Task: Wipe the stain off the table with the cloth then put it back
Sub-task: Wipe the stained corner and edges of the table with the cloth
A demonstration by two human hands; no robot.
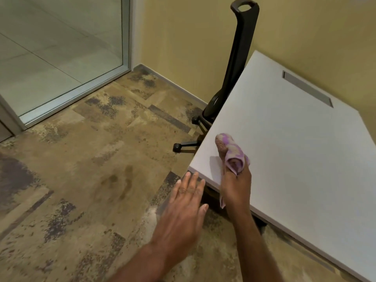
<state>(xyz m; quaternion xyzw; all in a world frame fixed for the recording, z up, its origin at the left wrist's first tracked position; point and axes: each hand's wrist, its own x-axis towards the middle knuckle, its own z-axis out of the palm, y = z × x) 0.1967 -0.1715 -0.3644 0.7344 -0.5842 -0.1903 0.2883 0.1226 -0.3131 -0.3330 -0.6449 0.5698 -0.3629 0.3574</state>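
My right hand (236,184) grips a purple and cream cloth (232,153) wrapped over its fingers, held over the near left corner of the white table (295,151). A strip of the cloth hangs below my palm past the table's edge. My left hand (187,202) hovers flat above the floor just left of that corner, fingers spread, holding nothing. I see no stain on the tabletop from here.
A black office chair (234,78) stands against the table's far left edge, its wheeled base on the mottled brown carpet (101,159). A grey cable slot (307,88) is set in the table's far side. A glass door (61,47) and yellow wall lie beyond.
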